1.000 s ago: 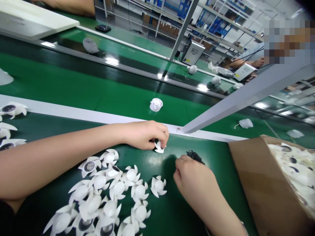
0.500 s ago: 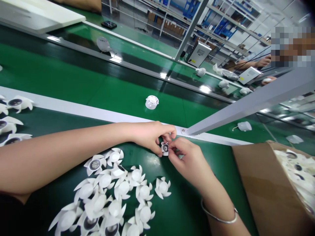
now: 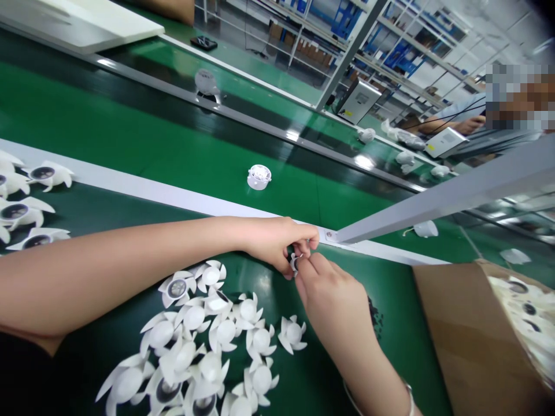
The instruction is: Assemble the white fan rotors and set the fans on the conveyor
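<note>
A small white fan impeller [image 3: 295,264] is pinched in the fingers of my left hand [image 3: 281,242], just above the green work surface near the pale rail. My right hand [image 3: 333,292] is closed, its fingertips pressed against the same impeller and covering much of it. Whatever lies between those right fingertips is hidden. Below my left forearm lies a loose pile of white fan impellers [image 3: 225,332], some hub up, others showing a dark-ringed hollow. One impeller [image 3: 292,334] sits apart at the pile's right side. Small black bits [image 3: 376,318] lie beside my right wrist.
A round white housing [image 3: 259,177] stands on the green belt [image 3: 186,156] beyond the rail [image 3: 143,188]. More impellers [image 3: 26,214] lie at the left. A cardboard box [image 3: 455,323] of white parts stands right, below a slanted metal post [image 3: 433,193]. Another person's hand [image 3: 470,124] shows far right.
My right hand has rolled over the impeller, covering more of it. The black bits by my right wrist have come into view. The white housing has shifted left along the belt.
</note>
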A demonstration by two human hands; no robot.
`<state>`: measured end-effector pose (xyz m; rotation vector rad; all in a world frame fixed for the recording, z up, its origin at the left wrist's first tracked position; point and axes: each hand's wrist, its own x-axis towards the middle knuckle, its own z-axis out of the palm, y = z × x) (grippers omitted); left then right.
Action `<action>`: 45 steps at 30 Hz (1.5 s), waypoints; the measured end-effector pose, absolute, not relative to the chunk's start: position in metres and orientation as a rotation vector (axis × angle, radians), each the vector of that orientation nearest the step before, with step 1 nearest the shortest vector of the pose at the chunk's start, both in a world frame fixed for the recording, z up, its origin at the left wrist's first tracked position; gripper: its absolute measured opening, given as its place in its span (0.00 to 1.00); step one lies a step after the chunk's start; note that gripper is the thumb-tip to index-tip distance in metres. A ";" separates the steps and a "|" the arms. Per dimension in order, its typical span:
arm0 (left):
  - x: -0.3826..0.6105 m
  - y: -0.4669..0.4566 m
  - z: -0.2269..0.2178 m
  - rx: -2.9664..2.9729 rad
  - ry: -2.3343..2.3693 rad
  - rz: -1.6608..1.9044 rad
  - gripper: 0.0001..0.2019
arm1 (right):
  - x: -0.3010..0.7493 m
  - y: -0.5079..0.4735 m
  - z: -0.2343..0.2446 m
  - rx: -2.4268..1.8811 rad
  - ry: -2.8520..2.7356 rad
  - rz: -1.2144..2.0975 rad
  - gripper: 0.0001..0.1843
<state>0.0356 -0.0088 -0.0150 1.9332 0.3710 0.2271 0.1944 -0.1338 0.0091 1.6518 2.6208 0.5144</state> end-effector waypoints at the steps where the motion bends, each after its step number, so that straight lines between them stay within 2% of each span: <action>1: 0.036 -0.009 -0.016 1.923 0.369 0.232 0.28 | 0.193 -0.136 0.009 1.640 2.614 0.540 0.10; 7: 0.036 -0.007 -0.019 1.887 0.340 0.241 0.28 | 0.184 -0.149 0.005 1.562 2.609 0.709 0.11; 10: 0.036 -0.007 -0.018 1.884 0.350 0.230 0.28 | 0.194 -0.149 0.012 1.632 2.650 0.540 0.12; 13: 0.035 -0.007 -0.017 1.858 0.336 0.231 0.26 | 0.236 -0.137 0.024 2.024 2.625 0.262 0.14; 16: 0.034 -0.007 -0.017 1.849 0.322 0.236 0.25 | 0.304 -0.113 0.026 2.631 2.246 0.239 0.15; 18: 0.034 -0.006 -0.017 1.855 0.330 0.235 0.25 | 0.347 -0.094 0.017 2.804 1.953 0.234 0.16; 26: 0.034 -0.007 -0.017 1.860 0.384 0.221 0.24 | 0.415 -0.030 -0.036 2.935 1.678 0.361 0.20; 32: 0.035 -0.006 -0.019 1.844 0.392 0.224 0.25 | 0.435 -0.008 -0.039 3.019 1.585 0.100 0.17; 39: 0.035 -0.006 -0.021 1.868 0.391 0.236 0.25 | 0.435 -0.008 -0.039 3.041 1.803 -0.163 0.15; 45: 0.035 -0.007 -0.020 1.885 0.394 0.228 0.25 | 0.425 -0.021 -0.025 3.309 1.975 -0.463 0.12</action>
